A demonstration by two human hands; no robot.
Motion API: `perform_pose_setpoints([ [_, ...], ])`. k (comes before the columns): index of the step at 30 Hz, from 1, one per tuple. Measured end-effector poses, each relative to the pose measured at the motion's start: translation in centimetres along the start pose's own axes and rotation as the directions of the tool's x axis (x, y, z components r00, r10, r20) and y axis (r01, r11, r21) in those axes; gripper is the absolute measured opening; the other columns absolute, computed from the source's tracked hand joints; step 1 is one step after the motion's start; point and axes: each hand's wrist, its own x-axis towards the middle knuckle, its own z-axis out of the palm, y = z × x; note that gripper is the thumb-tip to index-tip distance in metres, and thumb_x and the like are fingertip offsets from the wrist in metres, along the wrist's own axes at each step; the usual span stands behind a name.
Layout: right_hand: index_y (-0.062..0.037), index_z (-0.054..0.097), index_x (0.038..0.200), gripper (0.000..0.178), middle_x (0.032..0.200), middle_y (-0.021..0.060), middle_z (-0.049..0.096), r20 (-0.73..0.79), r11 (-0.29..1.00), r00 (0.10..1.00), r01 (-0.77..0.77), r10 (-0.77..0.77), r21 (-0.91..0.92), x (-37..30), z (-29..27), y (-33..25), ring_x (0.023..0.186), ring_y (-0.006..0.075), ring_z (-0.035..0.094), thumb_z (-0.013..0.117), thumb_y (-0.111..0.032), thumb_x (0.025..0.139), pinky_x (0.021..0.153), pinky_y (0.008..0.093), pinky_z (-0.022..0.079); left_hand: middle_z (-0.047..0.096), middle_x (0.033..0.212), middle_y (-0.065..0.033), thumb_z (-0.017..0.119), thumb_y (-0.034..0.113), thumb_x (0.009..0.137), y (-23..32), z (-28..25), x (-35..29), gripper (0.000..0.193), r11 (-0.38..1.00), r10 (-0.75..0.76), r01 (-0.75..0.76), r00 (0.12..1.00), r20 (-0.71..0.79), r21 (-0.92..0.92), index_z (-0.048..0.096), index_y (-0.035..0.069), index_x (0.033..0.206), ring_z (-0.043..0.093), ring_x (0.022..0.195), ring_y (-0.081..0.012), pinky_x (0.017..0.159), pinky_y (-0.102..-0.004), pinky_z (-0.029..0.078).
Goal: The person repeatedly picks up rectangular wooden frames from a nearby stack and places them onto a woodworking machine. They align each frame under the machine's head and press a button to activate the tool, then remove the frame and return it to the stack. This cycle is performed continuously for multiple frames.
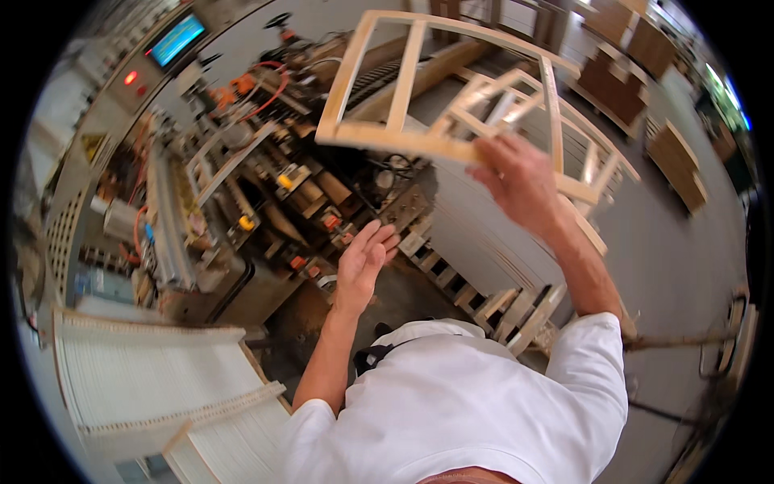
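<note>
A pale wooden frame point(403, 139) with slim crossbars hangs raised in front of me. My right hand point(516, 181) is closed round its near rail, fingers curled over the wood. My left hand point(367, 266) is in the air near the middle of the view, holding nothing, with its fingers stretched out. It is apart from the frame and close to the machine's near edge. Behind and below the held frame, more wooden frames point(601, 189) of the same sort lie on a pile of grey-white sheets point(484, 214).
On the left stands a woodworking machine point(274, 218) with clamps, hoses and a lit screen point(177, 40). White slatted panels point(153, 371) lie at the lower left. Wooden slats point(520, 315) stick out near my right side. Stacked brown boards point(617, 89) stand on the floor at the far right.
</note>
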Motion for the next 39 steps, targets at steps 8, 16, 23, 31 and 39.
perform_pose_setpoints([
  [8,-0.0063,0.062,0.102,0.034,0.088,0.0082,0.061,0.234,0.917,0.893,0.337,-0.383,0.215,3.5,12.3,-8.5,0.084,0.0268,0.059,0.073,-0.026,0.077,0.074,0.0378,0.048,0.060,0.127,-0.0126,0.047,0.034,0.101,3.6,-6.3,-0.6,0.045,0.766,0.066,-0.333,0.892,-0.448,-0.550,0.049,0.000,0.131,0.056,0.121,-0.0273,0.104,-0.0419,0.046],
  [16,-0.0074,0.063,0.108,0.036,0.084,0.0086,0.062,0.352,0.881,0.824,0.329,-0.443,0.339,5.5,23.9,-8.6,0.082,0.0288,0.060,0.072,-0.028,0.079,0.072,0.0410,0.049,0.061,0.127,-0.0074,0.053,0.027,0.099,-2.1,-18.1,-2.2,0.022,0.696,-0.050,-0.333,0.862,-0.505,-0.637,0.058,0.013,0.115,0.057,0.120,-0.0265,0.101,-0.0474,0.048],
  [23,-0.0099,0.064,0.108,0.035,0.079,0.0065,0.061,0.310,0.859,0.828,0.341,-0.467,0.382,8.8,31.4,-9.8,0.078,0.0266,0.059,0.073,-0.025,0.077,0.071,0.0393,0.048,0.060,0.129,-0.0041,0.054,0.023,0.098,-2.8,-25.8,0.1,0.017,0.698,-0.117,-0.258,0.879,-0.462,-0.668,0.060,0.018,0.113,0.054,0.123,-0.0266,0.101,-0.0520,0.047],
  [31,-0.0097,0.065,0.107,0.035,0.082,0.0063,0.062,0.277,0.857,0.839,0.357,-0.469,0.371,12.4,37.4,-12.1,0.077,0.0264,0.058,0.075,-0.023,0.076,0.069,0.0390,0.048,0.059,0.130,-0.0028,0.055,0.020,0.098,-1.8,-32.6,1.7,0.022,0.694,-0.092,-0.260,0.893,-0.440,-0.672,0.059,0.016,0.119,0.052,0.126,-0.0254,0.103,-0.0511,0.046],
  [39,-0.0088,0.066,0.107,0.035,0.086,0.0070,0.064,0.271,0.850,0.845,0.333,-0.461,0.408,14.4,41.3,-14.7,0.082,0.0270,0.060,0.074,-0.021,0.075,0.072,0.0389,0.048,0.059,0.130,-0.0018,0.055,0.020,0.097,-2.1,-37.8,1.8,0.024,0.691,-0.082,-0.268,0.893,-0.442,-0.671,0.057,0.016,0.121,0.050,0.128,-0.0255,0.103,-0.0527,0.045],
])
